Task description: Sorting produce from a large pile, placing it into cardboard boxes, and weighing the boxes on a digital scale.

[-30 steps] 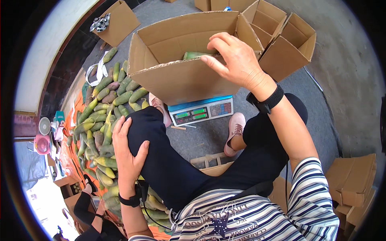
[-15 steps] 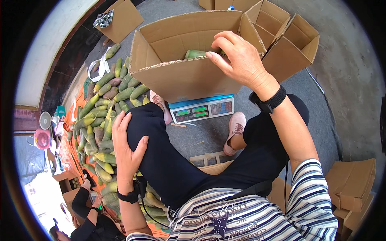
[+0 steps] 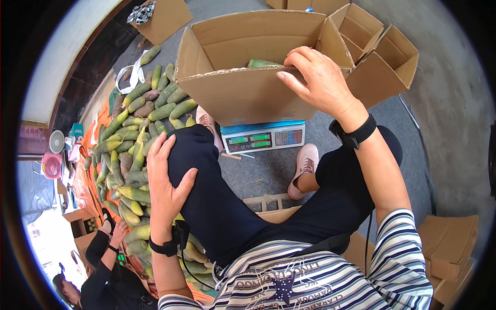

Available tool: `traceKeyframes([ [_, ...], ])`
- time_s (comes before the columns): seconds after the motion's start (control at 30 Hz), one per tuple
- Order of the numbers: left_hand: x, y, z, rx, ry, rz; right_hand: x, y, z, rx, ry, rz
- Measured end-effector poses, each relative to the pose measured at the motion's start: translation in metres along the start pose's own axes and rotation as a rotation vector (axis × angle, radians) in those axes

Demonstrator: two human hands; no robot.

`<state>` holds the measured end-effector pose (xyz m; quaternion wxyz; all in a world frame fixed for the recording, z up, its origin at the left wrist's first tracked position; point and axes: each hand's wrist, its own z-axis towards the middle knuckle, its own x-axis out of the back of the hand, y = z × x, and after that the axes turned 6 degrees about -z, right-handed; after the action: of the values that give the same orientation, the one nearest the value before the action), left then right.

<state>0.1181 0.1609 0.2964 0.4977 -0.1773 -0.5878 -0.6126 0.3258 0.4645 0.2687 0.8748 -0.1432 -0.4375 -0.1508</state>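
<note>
My left hand [image 3: 168, 178] rests on my left knee, fingers spread and nothing in it. At the near rim of a tall open cardboard box [image 3: 253, 95] is my right hand [image 3: 323, 85], its thumb outside the wall and its bent fingers over the edge. Inside the box, just left of those fingers, shows part of a green radish [image 3: 262, 63]; the rest of the contents is hidden by the near wall. Underneath the box is a digital scale [image 3: 266, 138] with a blue top and lit green displays, standing between my feet.
A large heap of green radishes [image 3: 135, 194] covers an orange sheet on my left, a white plastic bag [image 3: 133, 77] at its far end. More open boxes [image 3: 380, 64] stand at the far right, flattened cardboard [image 3: 447, 243] at the near right. Another person [image 3: 106, 279] works at the lower left.
The view has shifted a little. My right hand has come down onto the box's near rim. My left hand stays on my knee. The other person's arm has reached toward the heap.
</note>
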Motion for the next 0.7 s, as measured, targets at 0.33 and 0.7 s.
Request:
traceKeyframes([
  [0.33, 0.001, -0.008, -0.002, 0.008, 0.014, -0.058, 0.001, -0.002, -0.001, 0.023, -0.111, -0.097],
  [0.7, 0.037, -0.122, -0.046, 0.513, 0.223, -0.415, 0.001, -0.002, 0.0, 0.057, -0.115, -0.112],
])
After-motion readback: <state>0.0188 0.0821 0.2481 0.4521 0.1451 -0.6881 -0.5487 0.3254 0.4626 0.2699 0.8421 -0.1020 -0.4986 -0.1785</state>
